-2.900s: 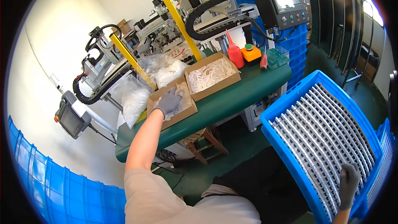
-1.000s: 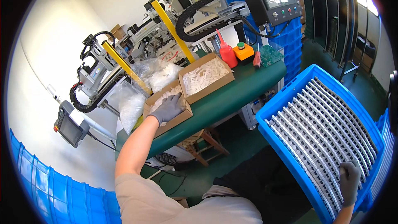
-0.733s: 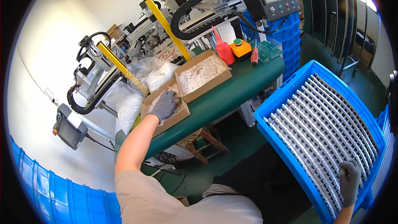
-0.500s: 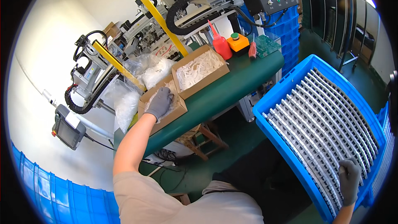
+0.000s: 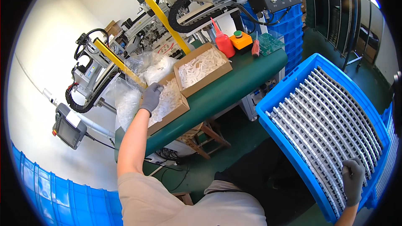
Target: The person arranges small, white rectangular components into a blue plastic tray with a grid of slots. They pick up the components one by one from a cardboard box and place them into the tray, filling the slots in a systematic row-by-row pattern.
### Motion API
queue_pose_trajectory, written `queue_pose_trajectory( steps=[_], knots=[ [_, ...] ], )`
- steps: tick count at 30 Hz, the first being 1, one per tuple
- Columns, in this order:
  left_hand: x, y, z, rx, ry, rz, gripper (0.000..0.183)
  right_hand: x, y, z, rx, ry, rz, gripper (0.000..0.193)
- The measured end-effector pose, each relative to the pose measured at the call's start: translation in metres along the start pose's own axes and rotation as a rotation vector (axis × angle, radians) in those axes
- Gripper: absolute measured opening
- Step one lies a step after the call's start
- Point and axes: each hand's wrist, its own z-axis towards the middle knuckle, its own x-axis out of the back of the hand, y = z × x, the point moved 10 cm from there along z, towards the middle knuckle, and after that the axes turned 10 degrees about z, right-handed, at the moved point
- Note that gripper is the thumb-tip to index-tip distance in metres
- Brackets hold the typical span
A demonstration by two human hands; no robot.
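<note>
My left hand [image 5: 151, 98], in a grey glove, is over the left side of the nearer cardboard box [image 5: 169, 118]. Its fingers point away and bend down, so their tips are hidden. Small white plastic pieces [image 5: 167, 99] fill that box. At the lower right my right hand [image 5: 353, 180], also gloved in grey, is closed in a fist above the blue crate [image 5: 289, 145]. Whether anything small is inside the fist is hidden. Rows of light strips with dark parts [image 5: 324, 129] lie in the crate under and beside it.
A second cardboard box [image 5: 208, 80] of white pieces adjoins the first on the green bench [image 5: 234, 94]. Clear plastic bags [image 5: 127, 104] lie left. Behind are a red bottle [image 5: 225, 45], an orange button box [image 5: 240, 42], a screwdriver [image 5: 255, 49], a circuit board [image 5: 270, 44] and machinery with yellow posts [image 5: 165, 23].
My left hand has moved left and away from me, from the middle of the nearer box to its left side, uncovering white pieces. My right hand has hardly moved.
</note>
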Motion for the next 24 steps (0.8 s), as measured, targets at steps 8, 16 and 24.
queue_pose_trajectory(
  steps=[8,16,24],
  knots=[
    [-0.007,-0.020,-0.008,0.449,-0.041,-0.630,0.022,0.000,-0.001,0.000,0.016,0.004,-0.008,0.013],
    [-0.019,-0.074,-0.029,0.867,0.174,-1.479,0.012,-0.001,0.005,-0.001,-0.025,-0.004,-0.021,0.014],
    [-0.015,-0.070,-0.042,1.021,0.262,-1.673,0.030,0.000,-0.011,0.000,0.052,0.010,-0.026,0.012]
  ],
)
